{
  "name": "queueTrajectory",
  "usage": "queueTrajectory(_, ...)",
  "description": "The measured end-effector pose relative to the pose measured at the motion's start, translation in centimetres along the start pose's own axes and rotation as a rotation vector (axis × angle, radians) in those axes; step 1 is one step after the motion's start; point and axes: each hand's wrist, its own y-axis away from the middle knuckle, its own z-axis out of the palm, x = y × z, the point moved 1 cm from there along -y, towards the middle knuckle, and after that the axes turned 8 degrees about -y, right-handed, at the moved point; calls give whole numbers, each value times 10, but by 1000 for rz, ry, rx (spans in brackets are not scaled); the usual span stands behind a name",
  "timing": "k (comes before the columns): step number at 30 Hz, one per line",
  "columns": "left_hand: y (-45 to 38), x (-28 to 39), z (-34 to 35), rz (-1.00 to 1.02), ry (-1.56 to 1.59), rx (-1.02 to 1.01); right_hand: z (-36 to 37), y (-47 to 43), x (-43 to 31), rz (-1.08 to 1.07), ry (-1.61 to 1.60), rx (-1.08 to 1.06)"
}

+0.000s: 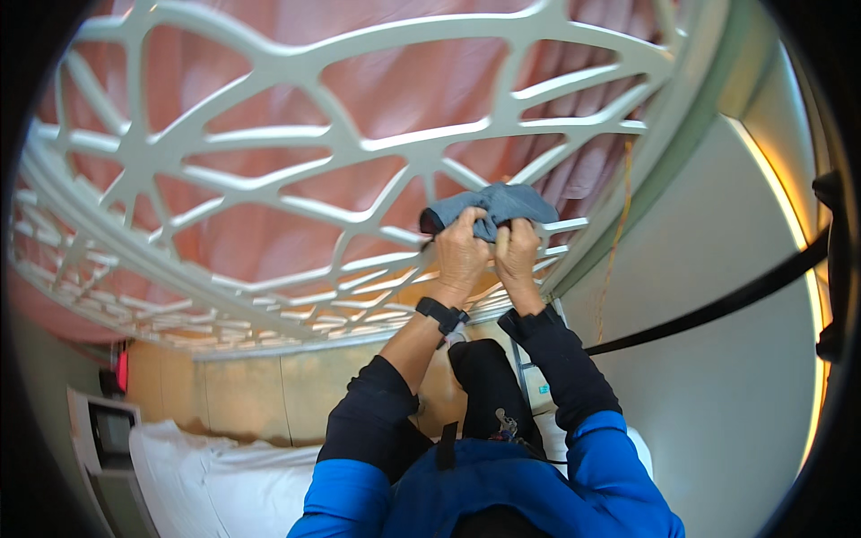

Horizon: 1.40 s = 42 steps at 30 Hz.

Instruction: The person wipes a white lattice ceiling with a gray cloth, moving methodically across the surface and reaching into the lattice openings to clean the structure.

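A grey-blue cloth (514, 202) with a dark edge is bunched between my two hands, against the white openwork lattice screen (420, 151). My left hand (463, 252) grips the cloth's left part, thumb and fingers closed on it; a black band circles that wrist. Close beside it on the right, my right hand (516, 252) holds the cloth's lower edge with bent fingers. Parts of the lattice bars behind the cloth are hidden. Pink curtains (282, 114) hang behind the screen.
A grey wall (713, 269) with a lit strip (817, 302) stands at the right, and an orange cord (617, 228) hangs near the screen's right frame. Below lie a tan floor (242, 390) and a white-covered bed (249, 481). Part of a metal ladder (521, 366) shows beside my leg.
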Motion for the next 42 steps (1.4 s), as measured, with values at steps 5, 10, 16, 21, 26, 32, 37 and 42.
queueTrajectory(5, 58, -34, -32, -263, 48, 159, 23, 52, -17, 172, -212, -119)
queueTrajectory(10, 51, -57, -77, -450, 71, 248, 79, 47, -49, 249, -274, -248)
queueTrajectory(16, 58, -105, -61, -480, 194, 325, 133, 61, -21, 7, -202, -378)
queueTrajectory(21, 78, -124, -31, -634, 453, 321, 132, 68, -8, 71, -148, -440)
queueTrajectory(26, 100, -122, -26, -777, 455, 201, 113, 72, -16, 22, -183, -299)
queueTrajectory(32, 125, -141, -48, -641, 241, 378, 94, 119, -18, -108, -117, -302)
queueTrajectory(37, 123, -172, -58, -723, 218, 408, 138, 121, -17, -76, -17, -396)
queueTrajectory(42, 128, -176, -59, -669, 40, 253, 143, 109, -25, -75, 52, -579)
